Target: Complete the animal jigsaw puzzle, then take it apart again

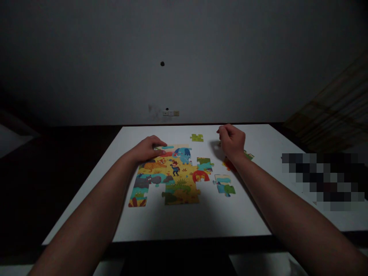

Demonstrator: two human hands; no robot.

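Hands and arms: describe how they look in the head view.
The left hand and right hand are bare, without gloves. No sleeve, watch or bracelet shows on the left forearm or right forearm. Any finer markings are lost in the dimness.

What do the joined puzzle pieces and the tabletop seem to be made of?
The joined puzzle pieces: probably printed cardboard, judging by the flat interlocking tabs and colorful pictures; likely matte, though dim light leaves that open.
The tabletop: possibly laminate or painted board, smooth and white, with no visible grain.

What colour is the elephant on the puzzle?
The elephant is blue, shown best in the head view.
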